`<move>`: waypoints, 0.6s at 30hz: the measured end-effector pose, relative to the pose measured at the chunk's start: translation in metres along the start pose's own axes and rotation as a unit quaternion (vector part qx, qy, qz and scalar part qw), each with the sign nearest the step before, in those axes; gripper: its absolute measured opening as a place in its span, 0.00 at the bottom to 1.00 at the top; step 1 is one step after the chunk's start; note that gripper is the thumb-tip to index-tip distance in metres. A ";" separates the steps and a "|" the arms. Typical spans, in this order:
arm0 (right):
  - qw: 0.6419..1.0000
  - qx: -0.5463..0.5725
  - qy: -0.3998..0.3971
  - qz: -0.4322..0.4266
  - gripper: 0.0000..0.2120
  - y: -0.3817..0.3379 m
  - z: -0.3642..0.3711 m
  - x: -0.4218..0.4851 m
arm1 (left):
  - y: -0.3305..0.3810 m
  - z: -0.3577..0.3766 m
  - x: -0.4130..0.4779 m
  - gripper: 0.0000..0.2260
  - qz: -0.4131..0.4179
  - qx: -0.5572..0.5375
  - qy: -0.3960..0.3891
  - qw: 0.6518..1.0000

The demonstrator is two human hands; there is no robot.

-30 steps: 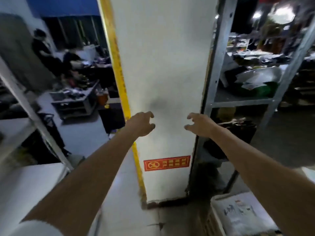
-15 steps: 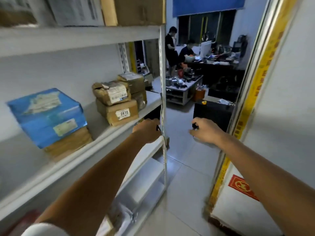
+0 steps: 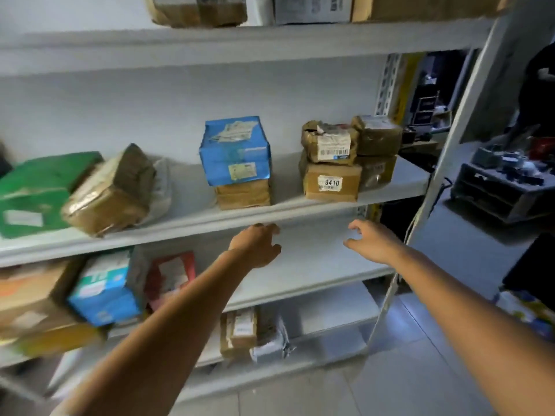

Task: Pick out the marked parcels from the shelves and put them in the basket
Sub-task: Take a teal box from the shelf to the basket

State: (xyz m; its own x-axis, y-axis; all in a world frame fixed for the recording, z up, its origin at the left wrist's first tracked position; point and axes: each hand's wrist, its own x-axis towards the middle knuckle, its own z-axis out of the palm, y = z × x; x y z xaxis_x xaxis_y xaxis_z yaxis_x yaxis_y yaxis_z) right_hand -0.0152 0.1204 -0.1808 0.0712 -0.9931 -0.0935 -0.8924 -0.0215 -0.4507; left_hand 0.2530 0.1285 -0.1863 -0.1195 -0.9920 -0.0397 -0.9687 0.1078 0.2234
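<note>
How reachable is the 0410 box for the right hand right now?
Probably yes: the right hand, open and empty, hangs just below the shelf; the 0410 box sits at its front edge, face unobstructed.

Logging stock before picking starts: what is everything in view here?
rack: one, white, fills the view
top-shelf boxes: three, brown, white, brown; cropped
green parcel: one, green, middle shelf, far left
tilted parcel: one, brown, right of it
blue parcel: one, blue, middle shelf, atop a brown box
0410 box: one, brown, under a barcoded parcel; stacked brown pair at its right
lower-shelf parcels: at least three, brown, blue-white, red; left
bottom-shelf parcel: one, brown, beside a grey bag
left hand: one, empty, below middle shelf edge
right hand: one, empty, beside it
</note>
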 end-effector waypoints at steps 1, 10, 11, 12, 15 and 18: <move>1.000 -0.004 -0.011 -0.018 0.25 -0.005 0.007 0.003 | -0.009 0.001 -0.011 0.21 -0.022 0.000 0.000 1.000; 0.984 -0.012 -0.101 -0.144 0.24 -0.100 0.086 0.010 | -0.120 0.002 -0.118 0.18 -0.204 0.004 0.010 0.979; 0.982 -0.012 -0.109 -0.152 0.25 -0.111 0.094 0.009 | -0.132 0.001 -0.129 0.17 -0.223 0.004 0.011 0.975; 0.979 -0.013 -0.119 -0.163 0.25 -0.124 0.104 0.009 | -0.145 0.001 -0.140 0.16 -0.241 0.004 0.017 0.970; 0.972 -0.021 -0.139 -0.189 0.24 -0.161 0.129 0.006 | -0.185 0.003 -0.169 0.16 -0.272 -0.003 0.025 0.962; 0.965 -0.027 -0.154 -0.209 0.24 -0.198 0.157 0.002 | -0.223 0.003 -0.196 0.20 -0.307 -0.020 0.035 0.951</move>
State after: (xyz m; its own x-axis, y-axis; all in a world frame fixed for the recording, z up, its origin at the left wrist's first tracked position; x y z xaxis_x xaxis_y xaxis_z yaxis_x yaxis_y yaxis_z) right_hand 0.2318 0.1406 -0.2313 0.5517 -0.8151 -0.1765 -0.7787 -0.4277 -0.4591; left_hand 0.4922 0.2987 -0.2313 0.4823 -0.8690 -0.1105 -0.8420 -0.4947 0.2149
